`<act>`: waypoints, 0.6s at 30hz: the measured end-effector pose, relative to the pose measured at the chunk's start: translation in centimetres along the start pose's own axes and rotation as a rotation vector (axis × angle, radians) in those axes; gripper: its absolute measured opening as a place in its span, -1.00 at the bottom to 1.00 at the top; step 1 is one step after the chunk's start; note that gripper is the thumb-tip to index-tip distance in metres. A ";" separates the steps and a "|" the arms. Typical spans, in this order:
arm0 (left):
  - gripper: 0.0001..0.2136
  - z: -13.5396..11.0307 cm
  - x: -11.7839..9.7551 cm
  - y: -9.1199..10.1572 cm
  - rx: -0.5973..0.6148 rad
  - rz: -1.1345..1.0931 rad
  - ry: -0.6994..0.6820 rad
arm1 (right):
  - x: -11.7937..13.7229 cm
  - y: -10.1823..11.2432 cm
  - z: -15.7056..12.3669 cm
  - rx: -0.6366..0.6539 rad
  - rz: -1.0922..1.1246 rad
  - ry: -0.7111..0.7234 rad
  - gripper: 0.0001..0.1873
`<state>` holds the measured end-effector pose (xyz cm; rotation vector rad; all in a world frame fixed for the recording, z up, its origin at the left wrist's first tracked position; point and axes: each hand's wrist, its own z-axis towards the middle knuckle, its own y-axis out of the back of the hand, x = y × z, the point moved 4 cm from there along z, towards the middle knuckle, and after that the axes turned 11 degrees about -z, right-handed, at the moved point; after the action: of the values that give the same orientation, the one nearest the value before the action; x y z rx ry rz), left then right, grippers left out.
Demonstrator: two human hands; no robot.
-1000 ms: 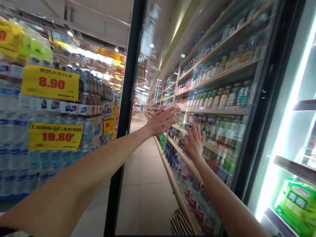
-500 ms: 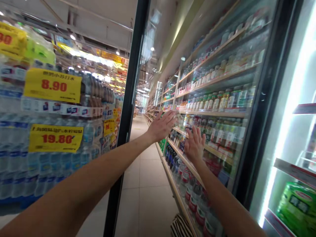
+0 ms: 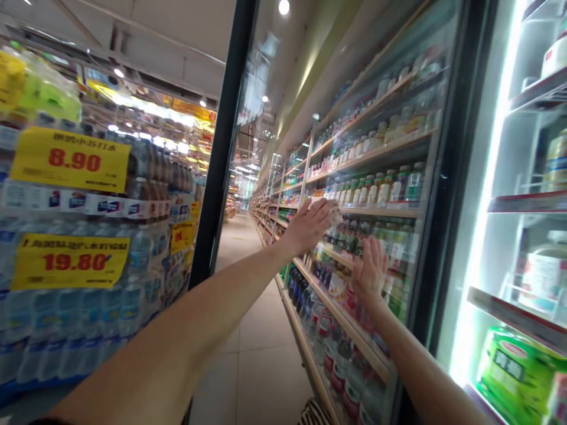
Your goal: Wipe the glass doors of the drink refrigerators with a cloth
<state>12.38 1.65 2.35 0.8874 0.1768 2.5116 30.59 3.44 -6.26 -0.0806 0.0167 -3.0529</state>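
The glass door (image 3: 283, 159) of a fridge stands swung out in front of me, with a black frame down both sides. My left hand (image 3: 310, 224) reaches across to the glass with its fingers stretched forward over a pale crumpled cloth (image 3: 333, 211). Most of the cloth is covered by the fingers, and its edges are blurred. Lower and to the right, my right hand (image 3: 371, 268) is up at the glass, fingers spread, holding nothing. Whether its palm touches the pane I cannot tell.
Beyond the glass, shelves of bottled drinks (image 3: 372, 192) line an aisle floor (image 3: 254, 336). Stacked water bottles (image 3: 88, 310) with a yellow price sign (image 3: 71, 260) stand left. Lit fridge shelves (image 3: 527, 203) and a green pack (image 3: 514, 366) are on the right. Striped fabric (image 3: 314, 413) shows at the bottom.
My left hand has slid to the right with the cloth. My right hand sits a little farther right and lower in view. The view has shifted, showing more of the lit fridge.
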 end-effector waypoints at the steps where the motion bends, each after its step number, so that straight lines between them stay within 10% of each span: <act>1: -0.64 -0.4 -0.5 -0.3 -0.001 -0.005 -0.025 | -0.6 0.0 -0.4 0.012 -0.014 -0.021 -0.47; 7: -0.69 -4.5 -5.8 -3.5 0.111 -0.105 -0.432 | -3.9 -0.1 -2.3 0.068 -0.074 -0.078 -0.45; 14: -0.64 2.5 -3.8 -3.2 -0.021 -0.076 -0.081 | -6.2 0.1 -3.0 0.101 -0.100 -0.088 -0.48; 18: -0.68 -0.2 -7.7 -5.3 0.038 -0.132 -0.296 | -7.1 0.5 -3.8 0.116 -0.123 -0.070 -0.47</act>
<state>19.50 2.78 -3.58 1.2087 0.1799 2.2317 37.45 3.62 -10.42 -0.1867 -0.1765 -3.1634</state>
